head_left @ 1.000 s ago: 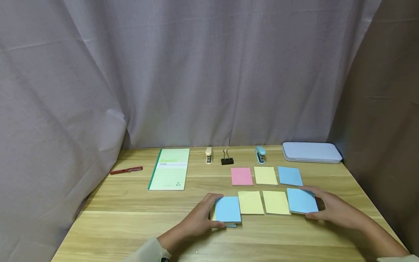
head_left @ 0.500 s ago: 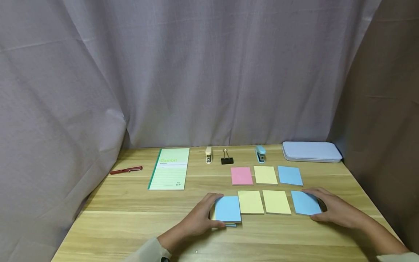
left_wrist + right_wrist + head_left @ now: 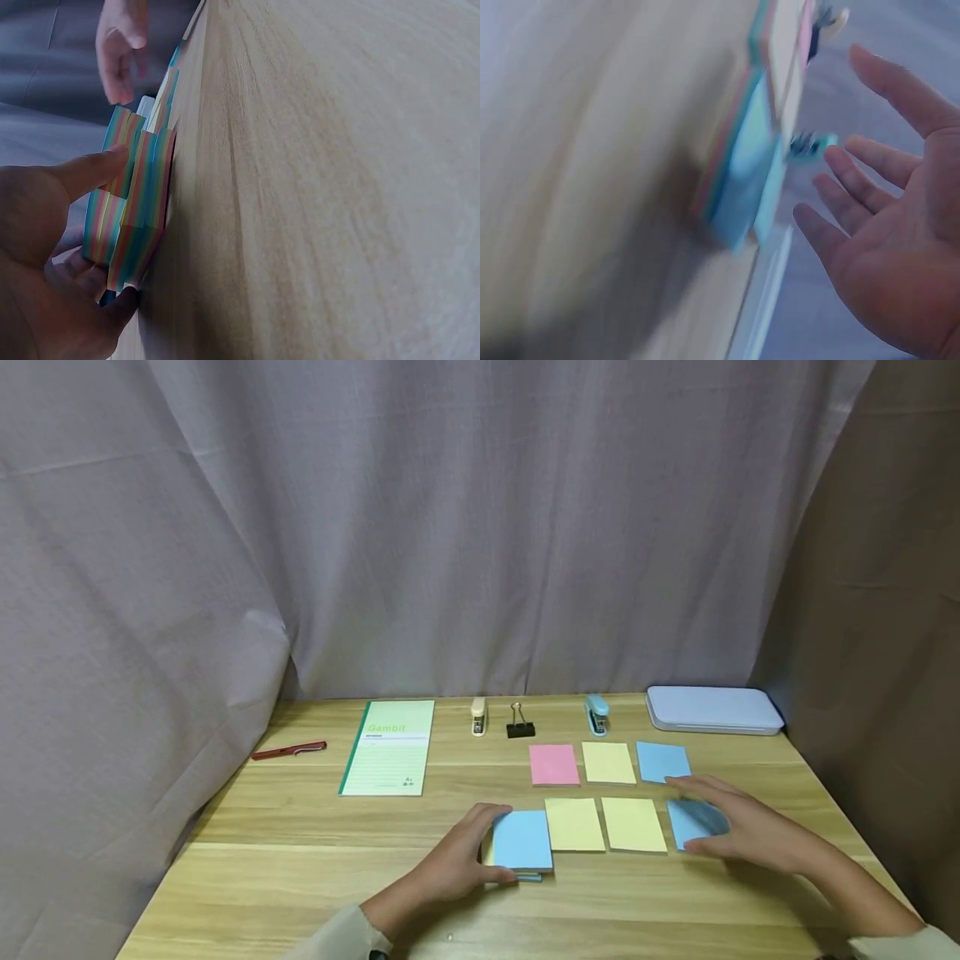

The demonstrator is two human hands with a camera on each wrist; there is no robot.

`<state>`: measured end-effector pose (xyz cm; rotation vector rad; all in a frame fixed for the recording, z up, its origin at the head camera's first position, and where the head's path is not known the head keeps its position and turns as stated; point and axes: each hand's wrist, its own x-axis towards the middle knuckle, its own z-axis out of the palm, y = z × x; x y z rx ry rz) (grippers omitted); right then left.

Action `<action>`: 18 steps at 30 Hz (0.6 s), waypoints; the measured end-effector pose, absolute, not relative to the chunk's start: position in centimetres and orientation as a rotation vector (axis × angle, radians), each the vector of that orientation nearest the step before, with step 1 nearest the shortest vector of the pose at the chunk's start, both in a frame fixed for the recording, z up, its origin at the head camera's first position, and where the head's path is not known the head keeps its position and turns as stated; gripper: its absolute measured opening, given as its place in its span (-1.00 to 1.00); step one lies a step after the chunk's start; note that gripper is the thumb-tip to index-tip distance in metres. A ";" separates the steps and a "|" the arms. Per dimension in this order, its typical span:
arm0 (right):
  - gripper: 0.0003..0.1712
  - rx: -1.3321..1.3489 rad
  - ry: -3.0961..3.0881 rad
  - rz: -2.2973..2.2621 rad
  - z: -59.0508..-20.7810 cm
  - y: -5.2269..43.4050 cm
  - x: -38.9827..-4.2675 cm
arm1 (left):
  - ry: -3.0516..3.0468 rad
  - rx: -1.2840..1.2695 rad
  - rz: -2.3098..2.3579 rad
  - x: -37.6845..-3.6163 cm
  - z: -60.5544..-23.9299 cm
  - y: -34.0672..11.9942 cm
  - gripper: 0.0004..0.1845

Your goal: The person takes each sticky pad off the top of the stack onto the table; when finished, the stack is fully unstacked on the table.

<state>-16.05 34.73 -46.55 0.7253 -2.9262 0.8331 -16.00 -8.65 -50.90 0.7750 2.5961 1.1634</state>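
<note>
We are gripping the blue pad (image 3: 522,839) at 6 o'clock on the bench (image 3: 300,860) with our left hand (image 3: 453,860). Right hand (image 3: 738,827), fingers spread, is hovering over the 4 o'clock pad (image 3: 693,820). Light, stiff stacks; loose top sheets, so edges look best for gripping.

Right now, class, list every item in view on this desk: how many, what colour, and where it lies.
Table: one, wood.
Pen: one, red, far left.
Notebook: one, green, left of centre.
Staplers: two, cream and blue, back.
Binder clip: one, black, between staplers.
Case: one, pale, back right.
Note pads: seven; back row pink, yellow, blue; front row blue stack, yellow, yellow, blue.
Left hand: grips blue stack.
Right hand: open over front blue pad.
</note>
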 end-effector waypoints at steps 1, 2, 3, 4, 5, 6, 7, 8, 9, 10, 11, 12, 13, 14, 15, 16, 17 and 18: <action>-0.03 0.751 -2.926 0.844 -46.2 34.0 -16.1 | 2.595 0.777 1.165 -16.0 -50.9 -8.6 -0.05; -0.04 0.770 -2.932 0.844 -45.8 33.3 -16.1 | 2.595 0.779 1.166 -16.0 -50.9 -8.6 -0.05; -0.04 0.785 -2.947 0.850 -45.5 32.5 -16.2 | 2.595 0.780 1.166 -16.0 -50.8 -8.6 -0.05; -0.05 0.810 -2.959 0.853 -45.2 31.8 -16.2 | 2.596 0.780 1.165 -16.0 -50.8 -8.7 -0.05; -0.06 0.835 -2.963 0.858 -45.1 31.0 -16.3 | 2.596 0.781 1.165 -16.0 -50.8 -8.7 -0.05; -0.06 0.869 -2.960 0.864 -45.1 30.2 -16.5 | 2.596 0.780 1.165 -15.9 -50.8 -8.7 -0.05; -0.06 0.893 -2.965 0.884 -45.0 29.5 -16.5 | 2.594 0.779 1.165 -15.9 -50.8 -8.7 -0.05; -0.07 0.917 -2.966 0.906 -45.1 28.8 -16.7 | 2.595 0.778 1.164 -15.9 -50.9 -8.7 -0.05; -0.07 0.934 -2.969 0.928 -45.2 28.0 -16.7 | 2.593 0.775 1.163 -15.9 -50.9 -8.7 -0.05; -0.07 0.945 -2.975 0.960 -45.3 27.3 -16.8 | 2.593 0.774 1.163 -15.9 -50.9 -8.7 -0.05; -0.06 0.954 -2.983 0.993 -45.4 26.5 -16.9 | 2.591 0.770 1.164 -15.9 -50.9 -8.7 -0.05; -0.05 0.965 -2.989 1.020 -45.6 25.8 -17.0 | 2.589 0.767 1.165 -16.0 -50.9 -8.7 -0.05; -0.03 0.979 -2.997 1.045 -45.7 25.0 -17.0 | 2.587 0.764 1.167 -16.0 -50.9 -8.7 -0.05; -0.02 0.987 -3.006 1.071 -45.9 24.2 -17.1 | 2.585 0.762 1.168 -16.0 -50.9 -8.7 -0.05; 0.00 0.994 -3.011 1.093 -46.1 23.4 -17.1 | 2.583 0.760 1.169 -16.0 -50.9 -8.7 -0.05; 0.02 1.014 -3.009 1.108 -46.2 22.6 -17.1 | 2.583 0.762 1.170 -16.0 -50.9 -8.7 -0.05; 0.04 1.029 -3.006 1.119 -46.4 21.9 -17.1 | 2.581 0.763 1.173 -16.0 -50.9 -8.6 -0.05; 0.05 1.045 -3.005 1.116 -46.6 21.1 -17.0 | 2.579 0.768 1.174 -16.1 -50.9 -8.6 -0.05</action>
